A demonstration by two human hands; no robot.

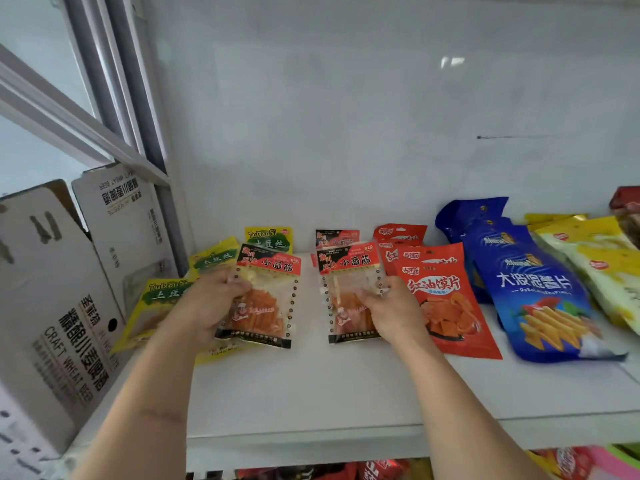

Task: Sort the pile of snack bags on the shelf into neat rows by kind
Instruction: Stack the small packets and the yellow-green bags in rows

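On the white shelf (311, 386) lie snack bags in rows by kind. My left hand (207, 303) grips the left edge of a clear gluten-strip bag with a red and black header (266, 299). My right hand (391, 310) holds the right edge of a second bag of that kind (346, 296), with a third (336, 238) behind it. Yellow-green potato-shred bags (270, 238) sit left and behind, partly under my left hand. Red bun-chip bags (446, 306), blue potato-chip bags (533, 292) and yellow bags (602, 268) follow to the right.
White cardboard beer boxes (65, 306) stand against the shelf's left end, below a window frame (104, 109). A white back wall (381, 133) closes the shelf. More red and pink packs (381, 469) show on the shelf below. A dark red bag (627, 202) peeks in at far right.
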